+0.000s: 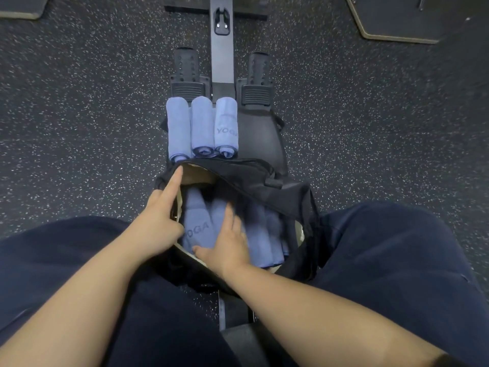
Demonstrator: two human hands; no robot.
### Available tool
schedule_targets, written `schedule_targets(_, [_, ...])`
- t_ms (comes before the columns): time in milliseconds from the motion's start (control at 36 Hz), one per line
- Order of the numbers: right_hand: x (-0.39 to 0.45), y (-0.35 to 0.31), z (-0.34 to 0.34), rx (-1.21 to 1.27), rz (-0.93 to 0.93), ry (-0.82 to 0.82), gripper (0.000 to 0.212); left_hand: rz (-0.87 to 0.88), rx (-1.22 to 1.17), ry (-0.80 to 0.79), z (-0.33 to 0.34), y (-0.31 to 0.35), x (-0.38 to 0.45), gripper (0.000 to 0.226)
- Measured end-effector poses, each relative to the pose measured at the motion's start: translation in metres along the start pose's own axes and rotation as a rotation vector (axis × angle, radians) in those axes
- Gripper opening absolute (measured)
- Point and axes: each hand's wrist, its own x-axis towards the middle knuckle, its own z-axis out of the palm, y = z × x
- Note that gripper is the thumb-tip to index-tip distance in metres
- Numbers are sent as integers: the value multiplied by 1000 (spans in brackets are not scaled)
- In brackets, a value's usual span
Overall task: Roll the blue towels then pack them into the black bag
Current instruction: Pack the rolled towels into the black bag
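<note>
While my left hand (156, 223) spreads the open black fabric bag (288, 192) by its rim, my right hand (227, 242) presses flat on rolled blue towels (254, 234) already inside; three rolled blue terry towels (202, 127) wait just beyond, so packing looks over halfway.

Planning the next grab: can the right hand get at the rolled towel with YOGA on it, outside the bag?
Probably yes. The right hand rests on towels inside the black bag, and the YOGA towel lies uncovered just beyond the bag's rim, nothing over it.
</note>
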Motion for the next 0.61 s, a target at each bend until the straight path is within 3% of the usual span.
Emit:
schedule_targets(250, [0,4,-4,-7,-34,-52,110,-15,-1,-4,0,-2,2,109])
schedule_targets(417, [17,-2,-12,174,48,117,73,24,-4,6,-2,-1,2,109])
schedule_targets(611, [27,0,-23,3,46,30,50,-14,22,-9,-3,-1,2,106])
